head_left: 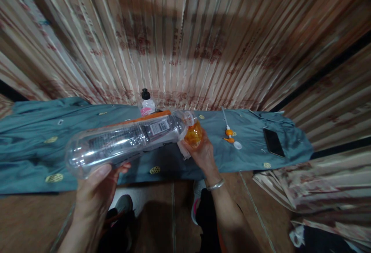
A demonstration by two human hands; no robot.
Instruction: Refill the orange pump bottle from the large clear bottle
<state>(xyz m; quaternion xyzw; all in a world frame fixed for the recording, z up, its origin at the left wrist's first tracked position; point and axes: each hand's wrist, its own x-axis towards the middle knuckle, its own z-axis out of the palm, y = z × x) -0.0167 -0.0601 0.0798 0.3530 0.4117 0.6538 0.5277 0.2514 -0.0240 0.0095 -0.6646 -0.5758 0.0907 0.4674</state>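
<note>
My left hand point(97, 185) grips the base end of a large clear plastic bottle point(124, 141) with an orange-edged label, tipped on its side so its mouth points right. Its mouth meets a small orange container point(193, 135) that my right hand point(203, 154) holds from below over the blue-grey cloth point(43, 137). A silver bangle sits on my right wrist. Whether anything is flowing between the two cannot be seen.
A small bottle with a black cap and pink label point(147, 104) stands behind the big bottle. An orange-and-white pump head with a tube point(230, 135) and a black phone point(273, 142) lie on the cloth at the right. A striped curtain hangs behind.
</note>
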